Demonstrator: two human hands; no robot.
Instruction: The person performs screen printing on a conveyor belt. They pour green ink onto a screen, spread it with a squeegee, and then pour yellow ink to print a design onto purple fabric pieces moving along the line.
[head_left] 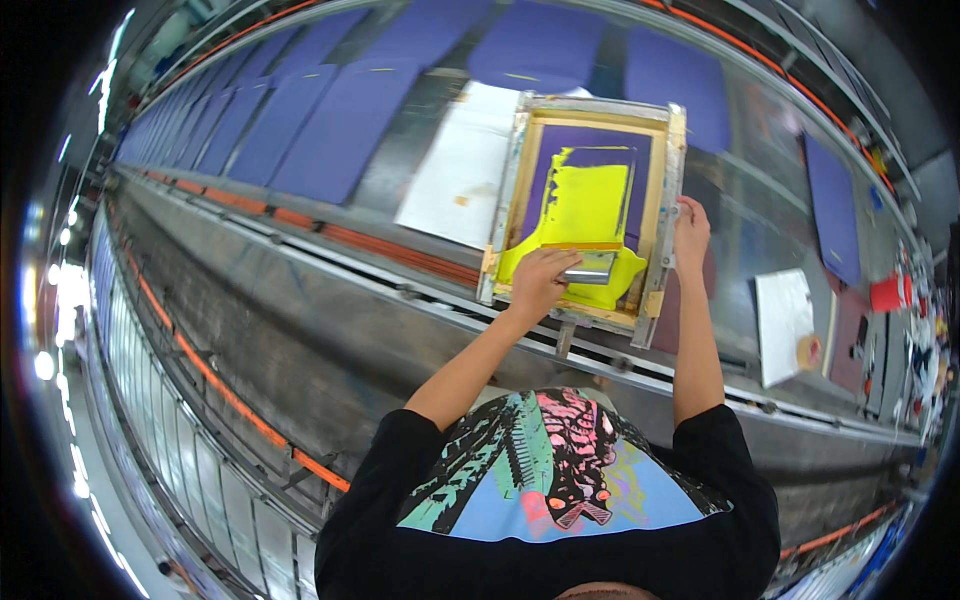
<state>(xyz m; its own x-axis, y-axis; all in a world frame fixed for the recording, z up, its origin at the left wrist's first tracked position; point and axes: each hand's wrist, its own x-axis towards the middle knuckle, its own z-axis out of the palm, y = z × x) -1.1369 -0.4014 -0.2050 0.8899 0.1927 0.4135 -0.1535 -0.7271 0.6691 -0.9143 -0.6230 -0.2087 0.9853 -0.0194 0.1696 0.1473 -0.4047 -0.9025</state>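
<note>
A screen printing frame (519, 150) with a wooden inner border lies over the long table in front of me. Bright yellow ink (590, 200) covers much of its mesh and pools at the near end, and purple shows around it. My left hand (541, 282) is closed on the left end of a squeegee (597, 267), a metal-sided bar lying crosswise in the ink near the frame's near end. At the frame's right side, my right hand (691, 235) grips the outer edge; its fingertips are partly hidden.
Purple fabric panels (345, 130) lie in rows along the table to the left, with another panel (832, 205) to the right. A white sheet (455, 170) lies beside the frame. On the right are a white board (785, 320), a tape roll (809, 351) and a red container (890, 293). A metal rail (400, 290) runs along the near edge.
</note>
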